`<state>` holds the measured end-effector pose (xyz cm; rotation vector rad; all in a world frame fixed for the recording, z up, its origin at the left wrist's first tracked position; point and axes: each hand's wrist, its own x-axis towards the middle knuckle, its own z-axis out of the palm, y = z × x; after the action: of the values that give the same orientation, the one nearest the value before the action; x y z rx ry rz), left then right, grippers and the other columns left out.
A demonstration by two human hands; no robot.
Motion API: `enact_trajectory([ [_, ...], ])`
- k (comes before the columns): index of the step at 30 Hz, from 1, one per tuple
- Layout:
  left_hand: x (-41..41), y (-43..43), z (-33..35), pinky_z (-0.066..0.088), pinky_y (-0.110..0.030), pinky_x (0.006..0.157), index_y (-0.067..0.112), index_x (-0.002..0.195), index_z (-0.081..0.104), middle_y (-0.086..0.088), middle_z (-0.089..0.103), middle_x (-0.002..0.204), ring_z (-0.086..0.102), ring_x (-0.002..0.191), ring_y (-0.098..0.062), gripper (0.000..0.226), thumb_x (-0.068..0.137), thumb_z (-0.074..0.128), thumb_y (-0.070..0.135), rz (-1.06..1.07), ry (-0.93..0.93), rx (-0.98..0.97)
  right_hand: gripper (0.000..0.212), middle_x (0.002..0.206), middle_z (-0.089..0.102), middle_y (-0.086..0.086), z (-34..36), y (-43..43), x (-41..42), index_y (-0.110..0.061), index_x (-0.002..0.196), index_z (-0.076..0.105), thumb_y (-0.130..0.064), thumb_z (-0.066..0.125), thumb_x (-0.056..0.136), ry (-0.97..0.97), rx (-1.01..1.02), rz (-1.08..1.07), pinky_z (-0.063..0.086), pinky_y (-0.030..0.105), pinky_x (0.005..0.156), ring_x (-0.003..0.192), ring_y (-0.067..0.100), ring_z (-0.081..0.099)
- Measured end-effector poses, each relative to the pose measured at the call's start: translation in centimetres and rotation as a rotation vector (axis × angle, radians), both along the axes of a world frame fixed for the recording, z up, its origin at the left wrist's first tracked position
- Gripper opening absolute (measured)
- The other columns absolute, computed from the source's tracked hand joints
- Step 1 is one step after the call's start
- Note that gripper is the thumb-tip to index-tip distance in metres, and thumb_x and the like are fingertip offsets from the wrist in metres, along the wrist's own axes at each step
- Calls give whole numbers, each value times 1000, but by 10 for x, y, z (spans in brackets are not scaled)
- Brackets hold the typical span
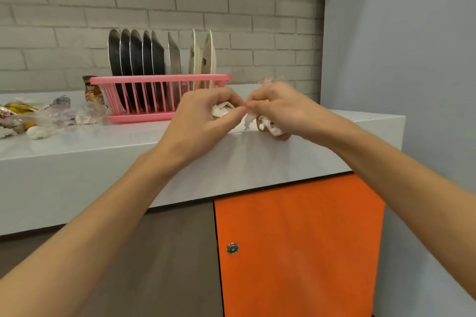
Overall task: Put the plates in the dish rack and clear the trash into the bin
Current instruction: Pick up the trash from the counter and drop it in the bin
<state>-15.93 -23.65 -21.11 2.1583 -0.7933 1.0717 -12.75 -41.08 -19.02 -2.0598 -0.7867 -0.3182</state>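
Head view: trash (pixel 268 123) half-hidden in hands

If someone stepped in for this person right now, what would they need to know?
Left hand: closed on crumpled paper trash.
Right hand: closed on a wad of wrappers and tissue, above the counter edge.
Plates: standing in the pink dish rack; that part looks done.
Left to do: bin what both hands hold, then the wrapper pile left of the rack. No bin is in view.

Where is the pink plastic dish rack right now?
In the head view the pink plastic dish rack sits on the white countertop against the brick wall, left of centre, just behind the left hand.
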Motion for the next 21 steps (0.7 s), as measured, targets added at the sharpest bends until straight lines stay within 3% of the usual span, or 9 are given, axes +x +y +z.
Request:
enact_trajectory([
  [2,-10,1,-5,52,-38,63,16,88,73,3,68,76,64,72,-16,14,93,65,27,-62,-26,-42,43,54,40,10,-9,-3,-9,-6,65,58,-29,50,100,-27,55,53,26,19,39,37,16,32],
  [4,-24,4,-12,49,-25,57,14,91,73,4,68,77,63,70,-12,22,95,61,33,-117,-31,-48,54,51,32,7,-23,-5,-18,-11,53,43,-37,55,98,-9,131,75,22,19,39,37,16,27],
  [6,-36,9,-22,44,-14,57,10,93,72,2,68,80,63,70,-10,29,96,57,36,-160,-17,-59,58,52,26,5,-44,-5,-26,-15,50,34,-42,61,93,49,161,78,20,21,41,40,17,23],
  [8,-45,14,-41,43,-12,56,9,91,71,-3,68,81,63,68,-12,32,95,55,37,-189,41,-90,57,49,34,8,-68,-4,-33,-9,52,40,-44,67,88,94,119,63,24,21,40,38,16,28],
  [11,-54,16,-83,39,-12,55,13,86,70,2,66,76,58,64,-10,30,96,56,38,-169,179,-88,50,52,59,13,-105,1,-40,-1,57,51,-36,74,84,170,53,75,31,21,39,36,15,39],
  [14,-55,15,-130,36,-10,57,16,85,70,11,61,72,56,66,-5,25,96,56,34,-127,317,-79,39,57,66,15,-142,7,-42,-6,63,53,-33,74,83,251,24,96,33,21,39,37,16,43],
  [17,-54,12,-174,35,-10,55,16,84,69,13,61,70,55,64,-3,23,96,56,31,-122,443,-161,33,50,57,11,-180,13,-41,-9,63,47,-19,71,83,340,36,76,30,18,35,36,16,39],
  [21,-61,6,-244,33,-11,51,10,78,67,10,59,64,48,55,-1,29,97,56,30,-163,665,-402,43,38,40,-4,-248,20,-40,-16,50,39,0,61,84,515,94,32,23,18,38,39,16,33],
])
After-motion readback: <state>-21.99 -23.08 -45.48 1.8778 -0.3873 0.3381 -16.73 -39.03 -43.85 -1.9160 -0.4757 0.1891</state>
